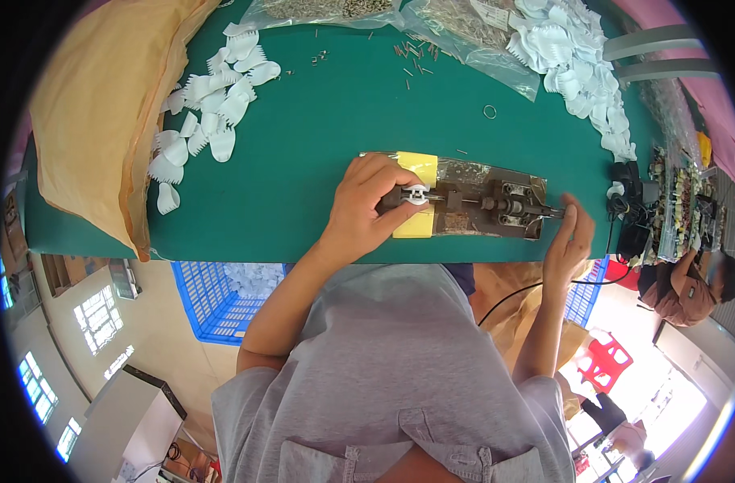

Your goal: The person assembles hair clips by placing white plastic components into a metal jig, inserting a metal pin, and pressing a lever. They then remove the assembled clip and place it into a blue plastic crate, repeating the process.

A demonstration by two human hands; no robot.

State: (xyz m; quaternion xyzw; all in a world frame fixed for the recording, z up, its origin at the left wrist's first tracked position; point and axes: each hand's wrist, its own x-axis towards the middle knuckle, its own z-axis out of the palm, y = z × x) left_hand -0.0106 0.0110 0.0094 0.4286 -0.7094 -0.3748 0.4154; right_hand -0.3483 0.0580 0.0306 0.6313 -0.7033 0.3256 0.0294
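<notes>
A metal push clamp point(508, 205) is fixed on a dark base plate with a yellow strip point(416, 228) across its left part. At the clamp's left end my left hand point(369, 205) is closed, thumb and forefinger pinching a small white plastic hair claw clip point(416, 194) against the end of the rod. Much of the clip is hidden by the fingers. My right hand point(571, 241) is at the right end, its bent fingers round the clamp's lever point(551, 212).
White toothed clip halves point(222, 101) lie loose at the left, beside a brown paper sack point(113, 121); more are heaped point(573, 64) far right. Small metal pins point(416, 56), a ring point(489, 112) and plastic bags point(472, 36) of metal parts lie at the back. A blue crate point(210, 310) stands below the table.
</notes>
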